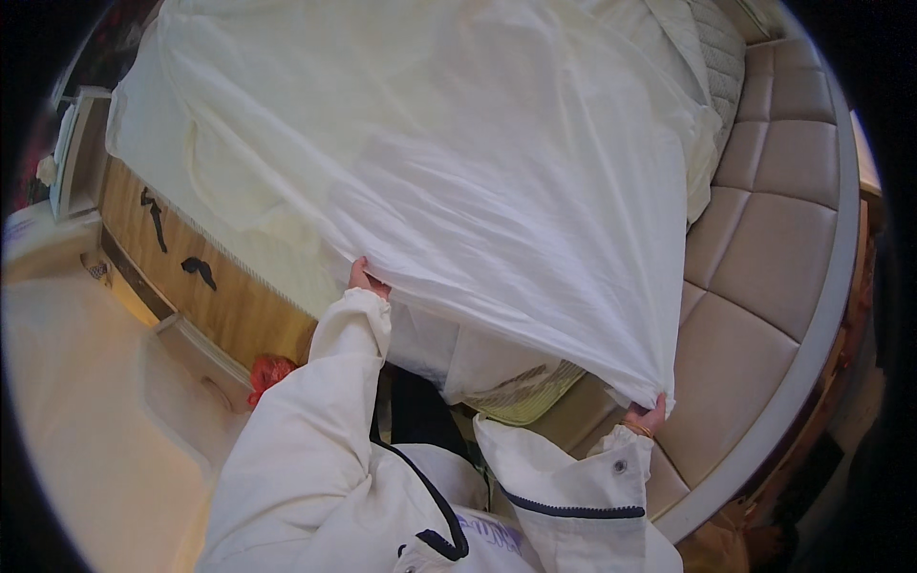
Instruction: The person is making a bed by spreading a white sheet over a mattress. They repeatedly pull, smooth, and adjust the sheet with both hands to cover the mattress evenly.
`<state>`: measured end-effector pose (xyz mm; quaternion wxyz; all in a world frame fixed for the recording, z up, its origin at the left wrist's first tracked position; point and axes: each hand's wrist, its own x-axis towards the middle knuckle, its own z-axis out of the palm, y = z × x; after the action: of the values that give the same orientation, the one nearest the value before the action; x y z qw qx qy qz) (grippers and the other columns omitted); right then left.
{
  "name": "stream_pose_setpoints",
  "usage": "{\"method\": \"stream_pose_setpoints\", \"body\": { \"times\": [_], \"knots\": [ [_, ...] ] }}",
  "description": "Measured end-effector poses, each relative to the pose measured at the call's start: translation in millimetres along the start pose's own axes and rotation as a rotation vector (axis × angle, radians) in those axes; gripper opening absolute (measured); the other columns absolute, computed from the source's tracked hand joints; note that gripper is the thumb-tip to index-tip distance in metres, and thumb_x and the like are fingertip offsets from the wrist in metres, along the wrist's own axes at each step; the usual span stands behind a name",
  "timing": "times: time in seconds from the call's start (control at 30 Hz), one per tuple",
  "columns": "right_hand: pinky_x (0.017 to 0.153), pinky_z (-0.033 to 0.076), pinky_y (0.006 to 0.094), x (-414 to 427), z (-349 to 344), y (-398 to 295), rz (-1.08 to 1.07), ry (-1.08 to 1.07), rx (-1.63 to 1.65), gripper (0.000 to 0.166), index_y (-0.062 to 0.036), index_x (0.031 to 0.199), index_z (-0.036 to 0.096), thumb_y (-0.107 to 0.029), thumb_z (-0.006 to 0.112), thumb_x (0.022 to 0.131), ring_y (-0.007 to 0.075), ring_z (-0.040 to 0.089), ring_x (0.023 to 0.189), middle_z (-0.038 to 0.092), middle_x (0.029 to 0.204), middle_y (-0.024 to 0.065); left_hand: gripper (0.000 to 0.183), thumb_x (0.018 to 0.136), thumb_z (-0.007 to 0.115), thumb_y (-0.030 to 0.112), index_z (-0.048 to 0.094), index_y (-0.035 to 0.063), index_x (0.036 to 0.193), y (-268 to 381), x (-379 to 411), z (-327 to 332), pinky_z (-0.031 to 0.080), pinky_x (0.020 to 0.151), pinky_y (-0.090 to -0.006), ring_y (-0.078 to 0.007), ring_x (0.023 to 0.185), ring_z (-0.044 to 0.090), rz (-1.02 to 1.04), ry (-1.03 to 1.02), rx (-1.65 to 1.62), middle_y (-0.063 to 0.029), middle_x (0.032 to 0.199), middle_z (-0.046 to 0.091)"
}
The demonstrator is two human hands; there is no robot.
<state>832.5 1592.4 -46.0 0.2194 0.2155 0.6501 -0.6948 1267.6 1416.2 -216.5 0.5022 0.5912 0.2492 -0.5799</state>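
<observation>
A thin white bed sheet (458, 186) is stretched across the bed in front of me, with creases fanning out towards my hands. My left hand (370, 279) grips its near edge, fingers tucked partly under the fabric. Farther right, my right hand (647, 415) pinches a gathered corner of the sheet beside the padded headboard (759, 251). Cream bedding (251, 236) lies beneath the sheet and hangs towards the floor on the left. Below the raised edge, a corner with yellow-green trim (530, 397) shows; what it belongs to is partly hidden.
On the wooden floor (236, 308) at left lie two dark cloth-like items (153, 218) (200, 272). A red plastic bag (271, 372) sits near my left sleeve. Quilted bedding (720, 64) is bunched against the headboard's far end. A pale cabinet (89, 154) stands at far left.
</observation>
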Motion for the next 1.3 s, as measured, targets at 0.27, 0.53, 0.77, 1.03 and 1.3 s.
{"method": "stream_pose_setpoints", "body": {
  "times": [0.27, 0.53, 0.77, 1.03, 1.3],
  "knots": [
    [0.075, 0.04, 0.0383, -1.3, -0.5, -5.6, -0.002, -0.024, -0.027, 0.031, 0.0003, 0.096, 0.041, -0.016, 0.046, 0.071, 0.0256, 0.046, 0.087, 0.046, 0.096, 0.0135, 0.026, 0.071, 0.05, 0.024, 0.04, 0.0113, 0.091, -24.8, 34.4, -62.6, 0.039, 0.044, -0.0314, -0.014, 0.064, 0.045, -0.11, 0.192, 0.799, -0.0061, 0.08, 0.046],
    [0.076, 0.038, 0.039, -4.6, -2.5, -15.7, -0.037, 0.044, -0.005, 0.032, 0.0006, 0.098, 0.042, -0.016, 0.048, 0.071, 0.0259, 0.046, 0.088, 0.047, 0.097, 0.013, 0.032, 0.071, 0.045, 0.024, 0.041, 0.0091, 0.099, -27.9, 18.2, -12.7, 0.036, 0.075, -0.041, -0.0227, 0.092, 0.043, -0.259, -0.02, -0.035, -0.0068, 0.102, 0.044],
    [0.078, 0.036, 0.0382, -38.3, 60.5, -60.7, -0.188, -0.206, 0.058, 0.033, -0.0021, 0.102, 0.04, -0.02, 0.044, 0.074, 0.024, 0.044, 0.091, 0.045, 0.101, 0.0112, 0.039, 0.076, 0.04, 0.028, 0.036, 0.0024, 0.105, 194.8, -149.1, 139.9, 0.027, 0.086, -0.0369, -0.0224, 0.098, 0.037, 0.431, -0.755, 0.024, -0.009, 0.106, 0.04],
    [0.081, 0.033, 0.0316, -15.0, -30.2, 40.4, 0.236, -0.121, -0.266, 0.048, -0.0052, 0.109, 0.033, -0.036, 0.042, 0.073, 0.023, 0.041, 0.094, 0.039, 0.107, 0.01, 0.04, 0.076, 0.044, 0.023, 0.033, 0.0038, 0.109, 181.1, -146.8, -13.4, 0.03, 0.084, -0.0339, -0.0206, 0.098, 0.037, 0.407, -0.385, 0.122, -0.0058, 0.109, 0.038],
    [0.076, 0.036, 0.0338, -3.6, -146.9, 180.5, 0.445, 0.058, -0.643, 0.053, -0.0033, 0.108, 0.034, -0.035, 0.049, 0.069, 0.0247, 0.041, 0.092, 0.04, 0.106, 0.0105, 0.046, 0.075, 0.04, 0.037, 0.037, 0.0052, 0.108, 178.5, 16.1, -232.7, 0.039, 0.072, -0.032, -0.0231, 0.089, 0.045, 0.258, -0.045, 0.472, -0.009, 0.1, 0.046]
  ]
}}
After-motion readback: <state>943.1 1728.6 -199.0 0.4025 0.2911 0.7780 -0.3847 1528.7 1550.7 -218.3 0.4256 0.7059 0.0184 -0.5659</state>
